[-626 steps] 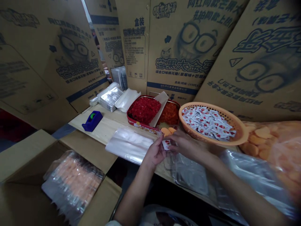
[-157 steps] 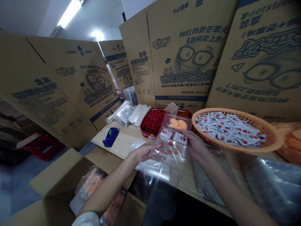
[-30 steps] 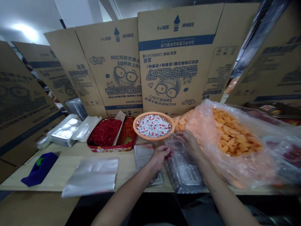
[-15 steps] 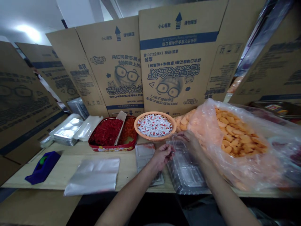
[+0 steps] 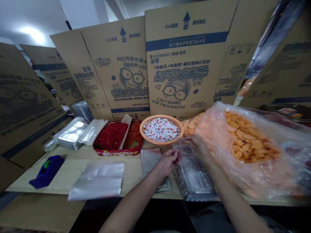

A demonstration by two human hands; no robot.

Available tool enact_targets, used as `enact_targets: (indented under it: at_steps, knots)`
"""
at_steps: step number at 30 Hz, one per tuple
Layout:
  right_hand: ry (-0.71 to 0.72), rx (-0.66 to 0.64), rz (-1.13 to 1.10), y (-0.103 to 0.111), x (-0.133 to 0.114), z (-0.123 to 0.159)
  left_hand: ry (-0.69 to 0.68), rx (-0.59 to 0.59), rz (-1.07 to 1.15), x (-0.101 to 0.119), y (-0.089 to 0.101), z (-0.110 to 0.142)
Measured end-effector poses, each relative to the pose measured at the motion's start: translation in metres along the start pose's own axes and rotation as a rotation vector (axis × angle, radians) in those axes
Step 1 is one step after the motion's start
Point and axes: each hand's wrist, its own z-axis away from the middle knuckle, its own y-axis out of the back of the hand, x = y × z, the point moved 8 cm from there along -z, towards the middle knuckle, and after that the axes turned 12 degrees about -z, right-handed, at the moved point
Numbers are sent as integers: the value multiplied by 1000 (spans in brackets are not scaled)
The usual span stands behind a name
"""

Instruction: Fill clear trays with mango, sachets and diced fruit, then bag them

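Several tall cardboard cartons (image 5: 187, 64) stand along the back of a pale wooden counter (image 5: 73, 171), filling the top of the frame. At right, a large translucent plastic bag of orange dried fruit pieces (image 5: 252, 168) slumps open. At lower centre, a stack of clear plastic trays (image 5: 193, 178) lies on the counter, and the partly closed right hand (image 5: 198, 147) curves over its far end, touching it. The left hand (image 5: 168, 161) is curled shut just beside it, above a flat clear tray (image 5: 149, 161); whether it grips anything small cannot be told. Behind them sit an orange woven basket of white sachets (image 5: 161, 129) and, to its left, a red tin of diced red fruit (image 5: 111, 136). At lower left lies a flat clear plastic bag (image 5: 97, 181), with a blue tape dispenser (image 5: 47, 171) farther left.
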Motion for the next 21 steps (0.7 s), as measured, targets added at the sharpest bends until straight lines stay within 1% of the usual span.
enact_targets:
  at_steps: [9, 15, 18, 21]
  knots:
    - [-13, -1, -5, 1, -1, 0, 2, -6, -38, 2, 1, 2]
    - [-22, -7, -25, 0, 0, 0, -34, 12, -140, 10, -1, 1]
    - [2, -12, -20, -1, 1, -1, -56, 49, -203, 12, 1, -1]
    - [46, 6, 1, 1, 0, -1, -71, 126, -279, 14, 10, -4]
